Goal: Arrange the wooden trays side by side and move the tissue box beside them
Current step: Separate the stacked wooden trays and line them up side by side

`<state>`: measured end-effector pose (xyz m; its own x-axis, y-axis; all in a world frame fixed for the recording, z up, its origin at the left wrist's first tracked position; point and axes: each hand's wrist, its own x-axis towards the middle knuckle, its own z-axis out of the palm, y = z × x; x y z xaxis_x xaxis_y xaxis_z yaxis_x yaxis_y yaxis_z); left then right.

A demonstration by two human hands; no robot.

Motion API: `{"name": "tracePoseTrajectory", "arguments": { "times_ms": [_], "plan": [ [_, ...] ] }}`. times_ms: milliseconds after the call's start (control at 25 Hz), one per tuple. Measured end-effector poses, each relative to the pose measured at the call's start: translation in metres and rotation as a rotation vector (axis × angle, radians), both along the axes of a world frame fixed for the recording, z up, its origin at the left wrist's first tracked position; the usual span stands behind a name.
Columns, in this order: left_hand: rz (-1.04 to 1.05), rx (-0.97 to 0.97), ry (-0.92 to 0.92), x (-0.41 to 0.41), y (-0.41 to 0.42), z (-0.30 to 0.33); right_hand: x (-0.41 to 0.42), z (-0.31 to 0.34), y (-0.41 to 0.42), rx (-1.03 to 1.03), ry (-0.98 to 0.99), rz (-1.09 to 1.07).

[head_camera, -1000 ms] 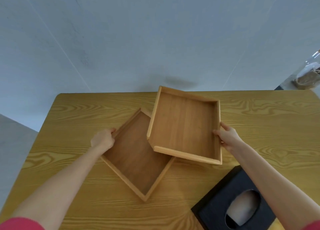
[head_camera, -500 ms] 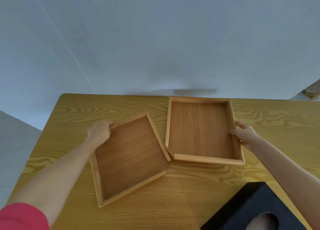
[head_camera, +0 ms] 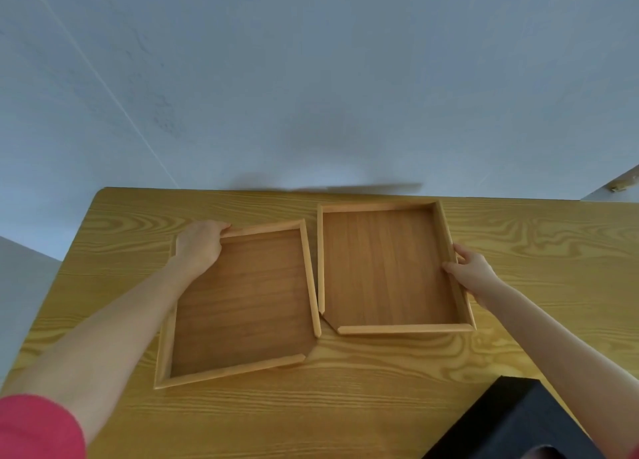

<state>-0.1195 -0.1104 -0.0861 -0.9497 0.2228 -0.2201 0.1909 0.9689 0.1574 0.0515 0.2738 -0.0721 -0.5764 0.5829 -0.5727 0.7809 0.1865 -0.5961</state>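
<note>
Two shallow wooden trays lie flat on the table, nearly side by side with a narrow gap between them. The left tray is turned slightly and sits a little nearer to me. My left hand grips its far left corner. The right tray lies closer to the table's far edge. My right hand holds its right rim, thumb inside. A black tissue box shows at the bottom right corner, partly cut off by the frame.
The wooden table has its far edge against a pale wall. Its left edge runs close to the left tray. A small wooden object shows at the far right beyond the table.
The right tray has come off the left one and now lies flat beside it. The left tray has rotated to nearly parallel. The view has shifted, so less of the tissue box shows.
</note>
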Motion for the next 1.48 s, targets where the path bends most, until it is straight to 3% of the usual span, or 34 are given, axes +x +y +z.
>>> {"name": "tracePoseTrajectory", "arguments": {
  "times_ms": [160,360,640,880,1040,1480],
  "plan": [
    [-0.071,-0.037,-0.031,0.007,0.01,0.009,0.002,0.0,-0.006,0.146,0.008,0.066],
    [-0.146,0.065,-0.046,0.032,0.038,0.022,0.009,0.005,-0.012,0.188,0.002,0.133],
    [-0.33,0.283,-0.078,0.112,0.102,0.04,0.041,0.018,-0.056,0.488,0.112,0.592],
    [-0.539,0.197,-0.199,0.186,0.137,0.015,0.091,-0.001,-0.084,0.497,0.045,0.876],
    [-0.518,0.149,-0.16,0.195,0.14,-0.001,0.099,-0.015,-0.083,0.602,0.066,0.859],
    [-0.568,0.158,-0.128,0.15,0.168,-0.006,0.061,-0.027,-0.051,0.612,0.152,0.814]
  ]
}}
